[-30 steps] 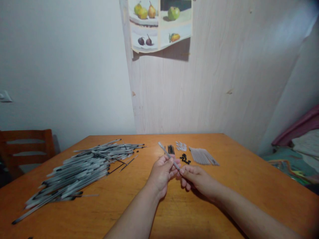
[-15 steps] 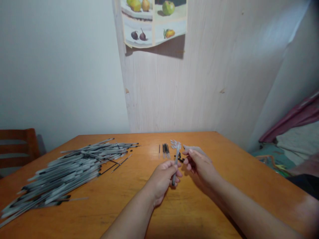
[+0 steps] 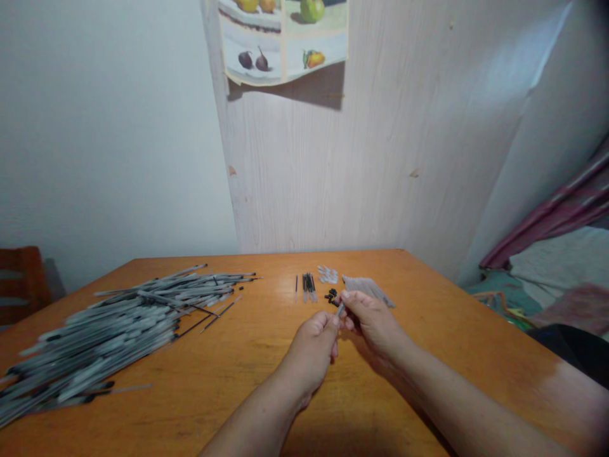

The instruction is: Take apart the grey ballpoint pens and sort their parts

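My left hand [image 3: 314, 346] is closed around a slim pen [image 3: 340, 309], most of which the fingers hide. At the pen's upper end, my right hand [image 3: 368, 317] pinches it between thumb and fingers. Just beyond the hands lies a small cluster of black plugs [image 3: 332, 294]. Clear pen caps [image 3: 327, 275] are grouped behind these. A row of translucent pen barrels [image 3: 366, 287] sits partly behind my right hand. To the left of the caps, black-and-clear ink refills [image 3: 309, 289] lie side by side, with a single refill [image 3: 296, 289] apart from them.
A large heap of pens [image 3: 114, 330] spreads over the left of the wooden table [image 3: 228, 393]. Loose refills [image 3: 217, 316] lie at its right edge. A wooden chair [image 3: 21, 279] stands at the left, and a wall is behind the table.
The pen has been turned in my left hand from slanting to more upright. My right hand let go of its lower end, moved up, and now grips its upper end. The view has shifted right.
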A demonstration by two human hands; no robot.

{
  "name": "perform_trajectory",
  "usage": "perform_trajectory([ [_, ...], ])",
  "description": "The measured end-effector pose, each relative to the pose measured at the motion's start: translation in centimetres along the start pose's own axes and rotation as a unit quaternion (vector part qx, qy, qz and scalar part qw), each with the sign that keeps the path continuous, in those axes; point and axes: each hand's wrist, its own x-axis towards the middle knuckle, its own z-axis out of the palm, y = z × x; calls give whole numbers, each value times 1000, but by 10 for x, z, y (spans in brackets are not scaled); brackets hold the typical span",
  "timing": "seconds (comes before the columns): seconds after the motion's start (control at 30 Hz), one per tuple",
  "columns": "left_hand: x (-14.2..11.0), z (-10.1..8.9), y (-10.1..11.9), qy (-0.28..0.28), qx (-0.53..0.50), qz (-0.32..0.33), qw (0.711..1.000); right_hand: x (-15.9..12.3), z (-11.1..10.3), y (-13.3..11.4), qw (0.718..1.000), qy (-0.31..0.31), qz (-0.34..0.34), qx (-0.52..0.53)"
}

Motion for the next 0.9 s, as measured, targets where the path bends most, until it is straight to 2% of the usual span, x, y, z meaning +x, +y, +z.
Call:
perform_trajectory([
  [0.27,-6,5,4,-12,-81,20,996,-4,-1,-6,999,-10,-41,-34],
  [0.47,-9,5,11,-14,-49,23,998,-6,-1,-8,999,-9,-40,-25],
  [0.63,-11,4,14,-24,-65,3,998,-5,-3,-9,1000,-2,-18,-18],
  [0.9,-12,1,17,-41,-79,-49,995,-4,-2,-9,999,-9,-27,-45],
])
